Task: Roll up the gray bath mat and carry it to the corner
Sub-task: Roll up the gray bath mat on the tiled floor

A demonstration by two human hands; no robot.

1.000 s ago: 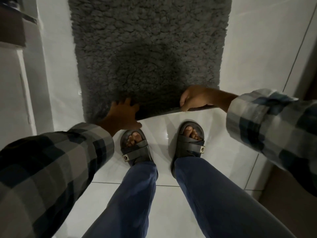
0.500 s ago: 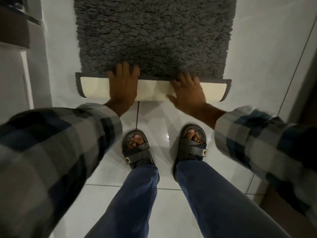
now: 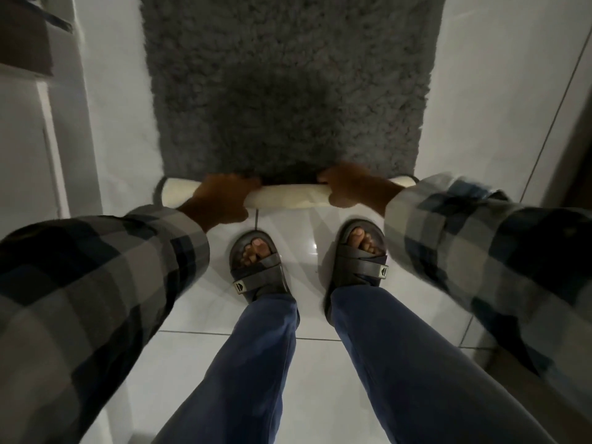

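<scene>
The gray bath mat (image 3: 288, 84) lies flat on the white tiled floor ahead of me, shaggy side up. Its near end is curled over into a thin roll (image 3: 288, 198) that shows the cream underside. My left hand (image 3: 221, 200) wraps around the left part of this roll, fingers curled over its top. On the right part my right hand (image 3: 349, 187) grips it the same way. The roll's two ends stick out beyond both hands.
My two feet in dark sandals (image 3: 259, 267) stand on the tiles (image 3: 198, 363) just behind the roll. A white wall or cabinet face (image 3: 32, 149) runs along the left, and a dark door frame edge (image 3: 573, 116) rises on the right.
The near edge of the mat was lifted, folded over with flat palms, and is now curled into a tighter roll that both hands grip.
</scene>
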